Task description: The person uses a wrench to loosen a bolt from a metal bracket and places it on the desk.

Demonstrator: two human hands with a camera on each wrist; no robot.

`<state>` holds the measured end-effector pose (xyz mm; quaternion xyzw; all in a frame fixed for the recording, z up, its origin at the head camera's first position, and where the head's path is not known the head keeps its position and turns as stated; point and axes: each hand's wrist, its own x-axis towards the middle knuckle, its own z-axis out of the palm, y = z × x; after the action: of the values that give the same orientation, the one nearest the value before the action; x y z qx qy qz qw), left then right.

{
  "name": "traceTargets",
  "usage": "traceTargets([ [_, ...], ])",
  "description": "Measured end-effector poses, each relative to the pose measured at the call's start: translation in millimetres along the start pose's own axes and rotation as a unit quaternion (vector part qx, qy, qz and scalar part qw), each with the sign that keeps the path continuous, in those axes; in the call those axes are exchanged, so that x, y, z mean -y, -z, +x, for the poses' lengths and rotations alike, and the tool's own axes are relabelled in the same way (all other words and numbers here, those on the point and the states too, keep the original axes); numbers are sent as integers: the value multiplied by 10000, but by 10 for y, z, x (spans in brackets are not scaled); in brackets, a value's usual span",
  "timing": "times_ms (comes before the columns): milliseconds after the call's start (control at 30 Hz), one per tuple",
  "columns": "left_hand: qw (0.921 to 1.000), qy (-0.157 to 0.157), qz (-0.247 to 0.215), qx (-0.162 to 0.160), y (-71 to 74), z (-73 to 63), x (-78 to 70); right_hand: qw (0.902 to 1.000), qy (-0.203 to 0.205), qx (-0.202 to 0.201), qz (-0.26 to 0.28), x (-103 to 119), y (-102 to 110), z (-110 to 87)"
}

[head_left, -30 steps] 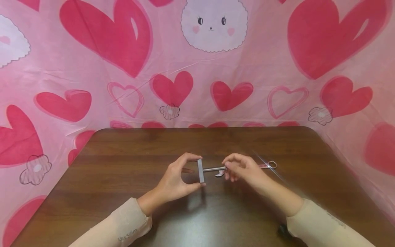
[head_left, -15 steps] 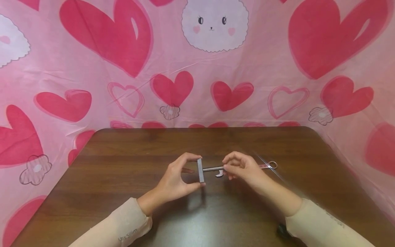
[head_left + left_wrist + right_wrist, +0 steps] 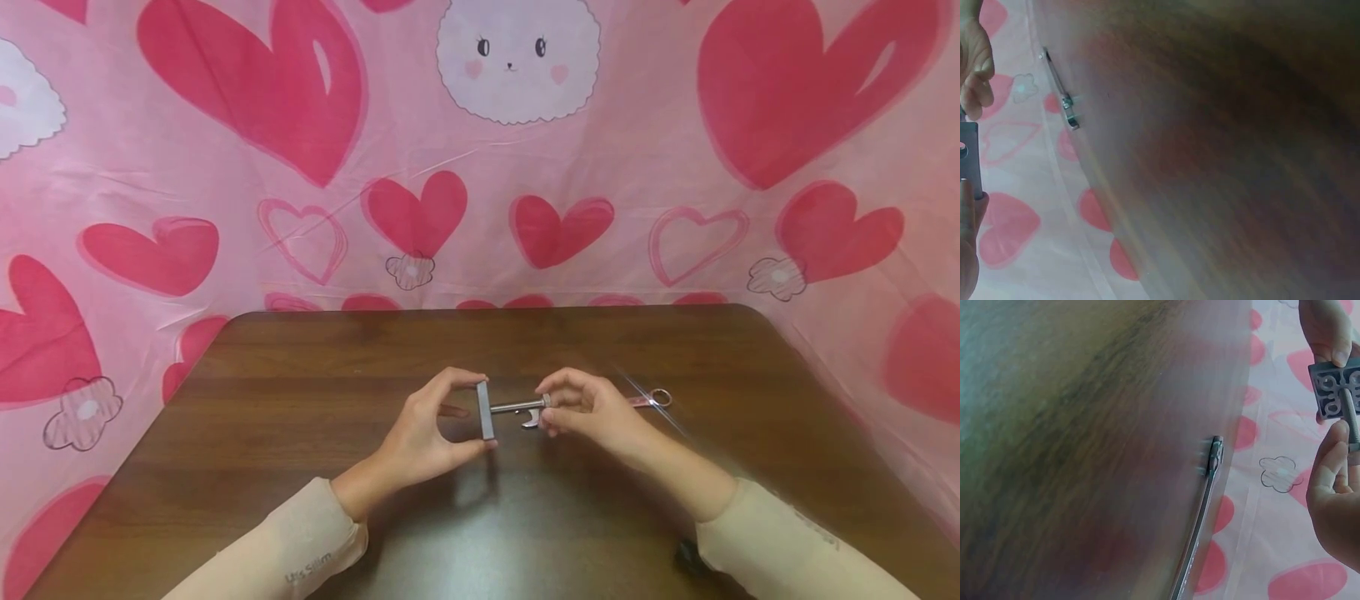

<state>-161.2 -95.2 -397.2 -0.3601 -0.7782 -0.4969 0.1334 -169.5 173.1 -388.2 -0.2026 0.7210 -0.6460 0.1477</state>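
Above the table, my left hand (image 3: 427,429) grips a grey square plate (image 3: 485,411) by two opposite edges, thumb below and fingers above. A long metal bolt (image 3: 513,407) juts from the plate toward my right hand (image 3: 596,408). My right thumb and fingers curl round the bolt's head, which shows between them. In the right wrist view, the plate (image 3: 1329,390) has ring-shaped ribs on its face, and the bolt (image 3: 1350,415) stands out from it. The left wrist view catches the plate (image 3: 969,159) at its edge, with a hole in it.
A combination wrench (image 3: 641,402) lies on the brown table (image 3: 360,350) beyond my right hand, which hides its middle. A small dark object (image 3: 687,557) sits beside the right sleeve. Heart-patterned pink cloth (image 3: 480,150) hangs behind the table.
My right fingers have shifted and spread slightly, so the bolt's head now shows between them. The left hand and plate stay nearly in place.
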Motion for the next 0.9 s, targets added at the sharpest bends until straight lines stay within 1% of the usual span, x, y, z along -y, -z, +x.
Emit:
traceTargets([
  [100, 10000, 2, 19, 37, 3, 10, 4, 9999, -103, 62, 11, -2, 21, 11],
  [200, 10000, -16, 5, 54, 3, 25, -1, 9999, -145, 8, -35, -6, 33, 24],
  [433, 10000, -32, -57, 57, -3, 58, -5, 9997, -112, -161, -152, 20, 31, 41],
  [633, 10000, -77, -17, 49, -8, 86, 10, 9991, -83, -381, -135, 46, 37, 46],
  [733, 10000, -43, 5, 23, -9, 65, 11, 9992, 86, -370, -78, 30, 27, 28],
  [900, 10000, 35, 23, 4, -17, -23, 6, 9997, 208, -163, -5, -8, -24, -20],
])
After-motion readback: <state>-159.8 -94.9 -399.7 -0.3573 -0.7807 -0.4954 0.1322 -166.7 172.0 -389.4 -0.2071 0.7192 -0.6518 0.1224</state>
